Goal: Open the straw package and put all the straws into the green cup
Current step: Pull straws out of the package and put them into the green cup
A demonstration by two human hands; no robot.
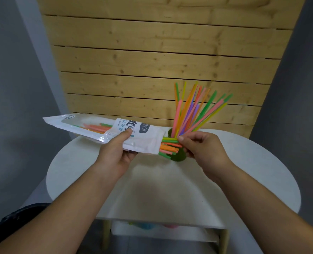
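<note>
My left hand (116, 153) grips a long white straw package (100, 130), held level above the round white table (152, 189). Its open end points right, and several coloured straws (169, 146) stick out of it. My right hand (204, 146) pinches the tips of those protruding straws between thumb and fingers. Just behind them stands the green cup (179, 155), partly hidden by my right hand. Several straws (194, 109) stand fanned out in the cup, leaning up and to the right. More straws show through the package window on the left.
A wall of pale wooden slats (161, 57) rises right behind the table. Grey walls stand on both sides. Under the tabletop a white lower shelf (161, 233) holds a few blurred coloured objects.
</note>
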